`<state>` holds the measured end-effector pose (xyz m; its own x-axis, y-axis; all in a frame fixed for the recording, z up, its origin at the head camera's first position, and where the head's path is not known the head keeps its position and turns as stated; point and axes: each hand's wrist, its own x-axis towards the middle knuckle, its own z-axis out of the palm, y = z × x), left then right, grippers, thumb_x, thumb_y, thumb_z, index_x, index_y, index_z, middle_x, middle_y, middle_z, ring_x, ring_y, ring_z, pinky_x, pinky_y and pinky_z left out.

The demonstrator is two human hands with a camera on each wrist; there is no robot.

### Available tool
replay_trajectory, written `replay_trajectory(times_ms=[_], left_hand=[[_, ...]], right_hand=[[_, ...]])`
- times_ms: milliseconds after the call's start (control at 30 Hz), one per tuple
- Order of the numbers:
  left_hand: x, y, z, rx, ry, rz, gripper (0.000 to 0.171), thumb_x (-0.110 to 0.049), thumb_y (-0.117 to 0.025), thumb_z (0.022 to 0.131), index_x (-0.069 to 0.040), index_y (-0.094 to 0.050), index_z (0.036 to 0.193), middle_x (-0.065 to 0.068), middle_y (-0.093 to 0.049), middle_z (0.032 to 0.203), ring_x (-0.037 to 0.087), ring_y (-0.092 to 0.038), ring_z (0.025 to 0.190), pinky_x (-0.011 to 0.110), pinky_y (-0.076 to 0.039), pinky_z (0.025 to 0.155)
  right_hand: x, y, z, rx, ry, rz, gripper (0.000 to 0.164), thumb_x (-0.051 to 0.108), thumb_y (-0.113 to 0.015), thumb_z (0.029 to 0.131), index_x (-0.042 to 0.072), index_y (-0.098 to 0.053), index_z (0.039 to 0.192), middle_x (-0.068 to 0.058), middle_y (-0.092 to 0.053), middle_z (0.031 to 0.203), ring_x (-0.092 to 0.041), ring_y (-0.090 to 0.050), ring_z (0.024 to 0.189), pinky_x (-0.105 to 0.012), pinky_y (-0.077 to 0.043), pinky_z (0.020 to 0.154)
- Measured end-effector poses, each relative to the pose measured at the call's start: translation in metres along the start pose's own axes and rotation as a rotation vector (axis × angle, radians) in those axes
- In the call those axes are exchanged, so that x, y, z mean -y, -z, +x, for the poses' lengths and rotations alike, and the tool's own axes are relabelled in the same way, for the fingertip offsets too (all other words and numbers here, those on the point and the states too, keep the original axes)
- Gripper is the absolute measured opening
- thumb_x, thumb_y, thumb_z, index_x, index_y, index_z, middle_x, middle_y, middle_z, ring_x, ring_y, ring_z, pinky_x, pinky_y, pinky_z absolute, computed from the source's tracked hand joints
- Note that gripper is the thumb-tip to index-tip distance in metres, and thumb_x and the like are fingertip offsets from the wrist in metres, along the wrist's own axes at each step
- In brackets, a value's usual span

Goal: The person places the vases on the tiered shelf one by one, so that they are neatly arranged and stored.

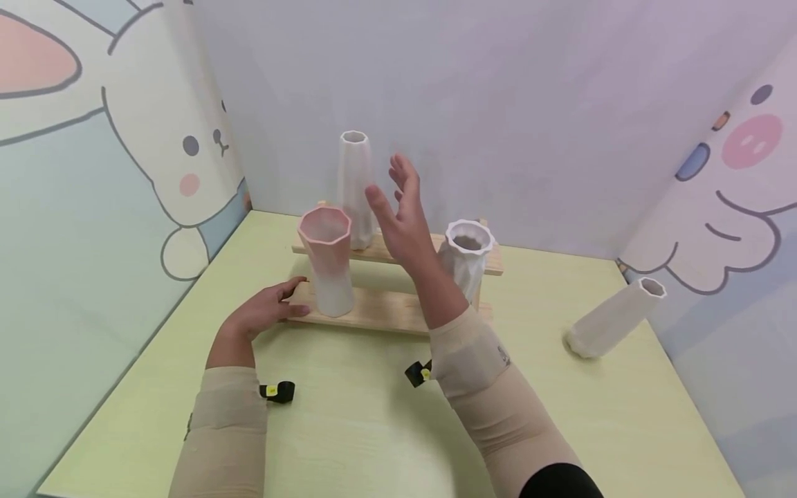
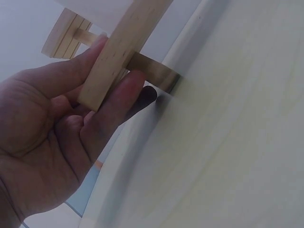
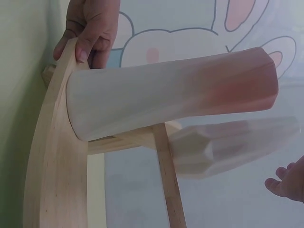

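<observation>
My left hand (image 1: 264, 309) grips the left end of the lower board of a two-step wooden rack (image 1: 380, 309). In the left wrist view, thumb and fingers lie on both faces of that board (image 2: 118, 52). My right hand (image 1: 403, 221) is raised in front of the upper step, its fingers extended and holding nothing. Just left of it, a tall white vase (image 1: 355, 180) stands on the upper board. A pink-and-white vase (image 1: 333, 280) stands on the lower board near my left hand. A white vase with a scalloped rim (image 1: 467, 266) is at the rack's right, its lower part hidden by my right forearm.
Another white vase (image 1: 613, 321) is on the pale yellow table (image 1: 349, 429) at the right; whether it stands or leans is unclear. Cartoon-printed walls (image 1: 498, 104) enclose the table behind and at the sides. Small black devices (image 1: 280, 392) sit at both wrists.
</observation>
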<state>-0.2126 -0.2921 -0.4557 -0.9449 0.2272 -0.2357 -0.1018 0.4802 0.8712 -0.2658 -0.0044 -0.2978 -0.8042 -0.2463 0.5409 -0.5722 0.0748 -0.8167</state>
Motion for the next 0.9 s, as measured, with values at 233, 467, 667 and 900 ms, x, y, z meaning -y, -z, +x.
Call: replay_trajectory(times_ms=[233, 467, 667, 900], left_hand=[[0.001, 0.001, 0.002, -0.004, 0.003, 0.015, 0.091, -0.043, -0.072, 0.087, -0.022, -0.020, 0.158, 0.015, -0.019, 0.162, 0.039, -0.020, 0.147, 0.063, -0.021, 0.115], [0.002, 0.002, 0.004, -0.011, 0.007, 0.016, 0.091, -0.044, -0.072, 0.087, -0.022, -0.021, 0.158, 0.013, -0.018, 0.163, 0.037, -0.017, 0.149, 0.062, -0.020, 0.116], [0.003, 0.003, 0.004, -0.015, 0.014, 0.006, 0.092, -0.044, -0.073, 0.086, -0.021, -0.021, 0.158, 0.013, -0.017, 0.163, 0.038, -0.016, 0.149, 0.063, -0.019, 0.116], [0.000, 0.003, 0.003, -0.008, 0.015, 0.020, 0.093, -0.045, -0.072, 0.086, -0.021, -0.019, 0.158, 0.015, -0.016, 0.163, 0.041, -0.014, 0.149, 0.065, -0.019, 0.114]], right_hand=[[0.012, 0.004, -0.014, 0.034, -0.001, 0.012, 0.105, 0.076, -0.049, 0.085, 0.009, -0.010, 0.156, -0.009, -0.020, 0.162, -0.023, -0.023, 0.149, -0.045, -0.021, 0.121], [0.030, 0.009, -0.038, 0.071, 0.003, 0.015, 0.103, 0.074, -0.047, 0.087, 0.004, -0.011, 0.154, -0.013, -0.019, 0.162, -0.025, -0.020, 0.149, -0.046, -0.020, 0.121], [0.033, 0.011, -0.048, 0.090, 0.017, 0.007, 0.103, 0.071, -0.046, 0.089, 0.000, -0.010, 0.154, -0.018, -0.019, 0.161, -0.029, -0.019, 0.150, -0.050, -0.019, 0.121], [0.028, 0.014, -0.057, 0.102, 0.027, 0.007, 0.105, 0.073, -0.046, 0.088, -0.003, -0.012, 0.153, -0.018, -0.021, 0.160, -0.031, -0.020, 0.149, -0.052, -0.019, 0.120]])
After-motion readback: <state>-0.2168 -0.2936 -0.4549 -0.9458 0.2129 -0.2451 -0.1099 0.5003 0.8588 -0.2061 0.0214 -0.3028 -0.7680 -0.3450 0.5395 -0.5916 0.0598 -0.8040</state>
